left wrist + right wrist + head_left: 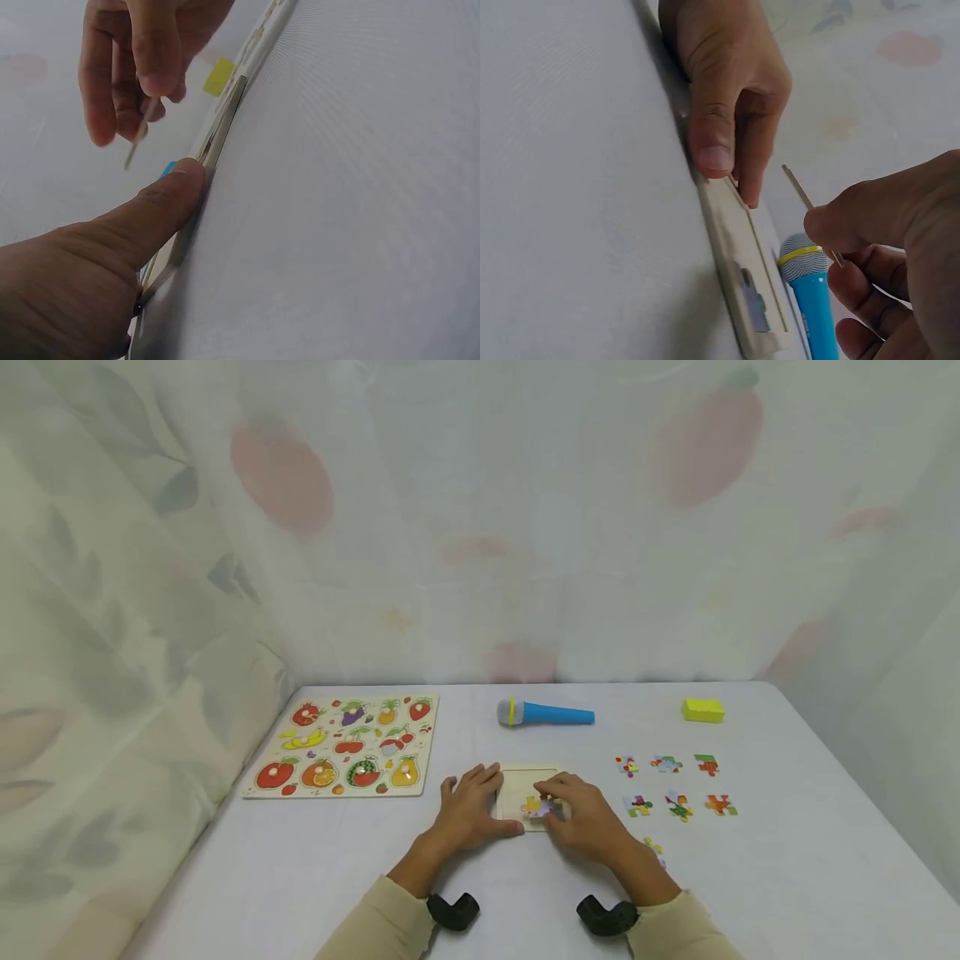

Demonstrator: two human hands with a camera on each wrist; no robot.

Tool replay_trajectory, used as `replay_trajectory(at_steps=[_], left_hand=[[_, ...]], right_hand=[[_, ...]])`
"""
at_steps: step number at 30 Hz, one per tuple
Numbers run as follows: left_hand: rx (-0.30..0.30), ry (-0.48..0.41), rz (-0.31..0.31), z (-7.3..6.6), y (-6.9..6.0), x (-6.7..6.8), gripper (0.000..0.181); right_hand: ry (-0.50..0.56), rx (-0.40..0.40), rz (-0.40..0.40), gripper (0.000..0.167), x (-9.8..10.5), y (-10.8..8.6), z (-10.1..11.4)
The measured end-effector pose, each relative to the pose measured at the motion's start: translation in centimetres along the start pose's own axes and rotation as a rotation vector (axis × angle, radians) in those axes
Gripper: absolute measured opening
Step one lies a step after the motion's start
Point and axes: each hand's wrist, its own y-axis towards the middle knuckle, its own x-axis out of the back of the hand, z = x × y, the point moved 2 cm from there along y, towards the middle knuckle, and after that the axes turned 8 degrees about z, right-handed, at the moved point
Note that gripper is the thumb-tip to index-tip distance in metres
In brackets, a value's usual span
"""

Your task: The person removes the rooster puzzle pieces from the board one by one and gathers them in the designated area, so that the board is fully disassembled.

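Note:
My left hand (pixel 468 814) holds a small square wooden puzzle tray (pixel 510 783) at its left side, thumb on the near edge and forefinger by the far corner. Above the tray, my right hand (pixel 588 818) pinches a thin jigsaw piece (pixel 796 184) between thumb and fingers, seen edge-on in both wrist views. Another jigsaw piece (pixel 753 300) lies inside the tray near one end in the right wrist view. Yellow and lavender print shows by the right fingertips in the head view. My right hand covers part of the tray there.
Several loose jigsaw pieces (pixel 678 807) lie right of the tray, one partly behind the right wrist. A blue toy microphone (pixel 555 714) lies behind it, with a yellow block (pixel 702 710) at the far right. A fruit puzzle board (pixel 341 767) lies on the left.

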Motion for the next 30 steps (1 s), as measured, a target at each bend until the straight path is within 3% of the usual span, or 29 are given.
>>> replay_trajectory(at_steps=[6,13,30], left_hand=[[0.005,-0.001,-0.001,-0.2,-0.1,0.1,0.094],[-0.002,0.002,-0.003,-0.2,-0.1,0.0,0.093],[0.01,-0.003,0.0,0.0,0.0,-0.1,0.094]], right_hand=[[0.032,0.07,-0.032,0.043,1.5,-0.5,0.7],[0.05,0.074,-0.061,0.046,4.1,-1.5,1.7],[-0.076,0.115,-0.112,0.054,8.1,-4.3,2.8]])
